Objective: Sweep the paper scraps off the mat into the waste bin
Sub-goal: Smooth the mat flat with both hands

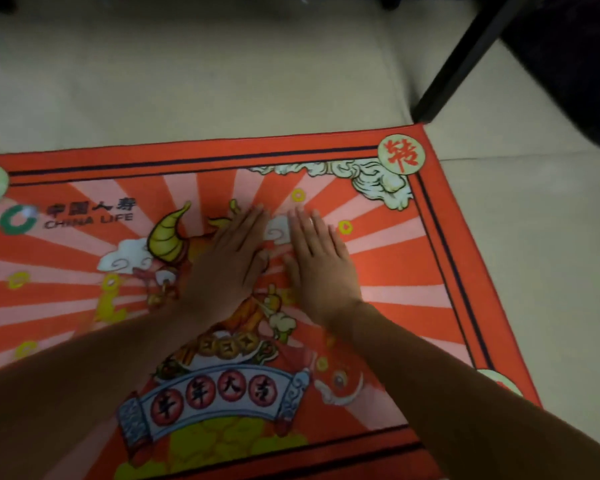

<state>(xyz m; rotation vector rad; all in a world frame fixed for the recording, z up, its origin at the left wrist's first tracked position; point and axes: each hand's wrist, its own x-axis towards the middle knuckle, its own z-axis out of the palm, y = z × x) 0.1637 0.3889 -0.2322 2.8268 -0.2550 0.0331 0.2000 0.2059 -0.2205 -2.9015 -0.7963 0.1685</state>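
Note:
A red printed mat [378, 258] with a cartoon ox and white rays lies on the pale floor. My left hand [232, 258] and my right hand [321, 261] lie flat on the mat's middle, fingers straight and pointing away from me, palms down, a narrow gap between them. Something whitish [278, 230] shows in that gap near the fingertips; I cannot tell whether it is a paper scrap or a printed cloud. A dark bin with a black liner [575, 64] stands at the top right, beyond the mat's far right corner.
A black furniture leg [465, 60] stands on the floor just past the mat's far right corner, between the mat and the dark bin. Pale floor [187, 81] stretches beyond the mat's far edge and along its right side.

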